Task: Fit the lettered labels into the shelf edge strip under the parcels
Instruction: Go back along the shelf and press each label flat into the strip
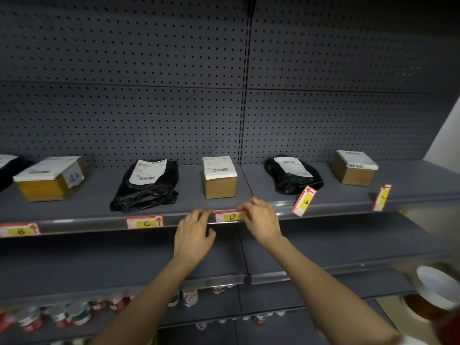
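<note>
Label D point(230, 217) sits in the shelf edge strip point(82, 223) below the small brown box point(219, 179). My left hand point(194, 232) presses the strip at the label's left end. My right hand point(261, 220) pinches the label's right end with fingertips. Labels B point(20, 230) and C point(145, 222) lie flat in the strip under the taped box point(49, 179) and the black bag point(146, 185). Label E point(304, 200) leans tilted at the shelf edge below another black bag point(292, 174). Label F point(382, 197) stands tilted near the right brown box point(354, 168).
A grey pegboard point(174, 95) backs the shelf. Below is a bare grey shelf point(124, 257), and under it several cans and bottles point(62, 314). A white-lidded jar point(433, 292) is blurred at the lower right. A pale wall point(448, 135) borders the right side.
</note>
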Demonstrator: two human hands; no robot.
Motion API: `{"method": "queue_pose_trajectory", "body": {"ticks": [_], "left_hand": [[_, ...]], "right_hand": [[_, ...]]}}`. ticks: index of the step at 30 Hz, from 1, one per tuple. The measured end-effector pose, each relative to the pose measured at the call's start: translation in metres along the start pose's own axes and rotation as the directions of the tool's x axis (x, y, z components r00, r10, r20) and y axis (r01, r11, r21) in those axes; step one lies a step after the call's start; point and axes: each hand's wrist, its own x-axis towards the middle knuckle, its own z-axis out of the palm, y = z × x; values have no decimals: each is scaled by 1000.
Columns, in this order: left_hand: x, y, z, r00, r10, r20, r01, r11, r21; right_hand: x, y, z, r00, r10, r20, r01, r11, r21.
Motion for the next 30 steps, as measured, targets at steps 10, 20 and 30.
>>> {"method": "queue_pose_trajectory", "body": {"ticks": [10, 20, 30], "left_hand": [[-6, 5, 0, 998, -47, 33, 43, 993, 108], [0, 11, -3, 998, -67, 7, 66, 994, 89], [21, 95, 30, 986, 168, 10, -167, 986, -28]], "right_hand": [[9, -4, 11, 992, -107, 65, 98, 986, 133], [-3, 20, 6, 978, -211, 1, 211, 978, -4], [-11, 82, -41, 991, -97, -92, 89, 992, -92]]}}
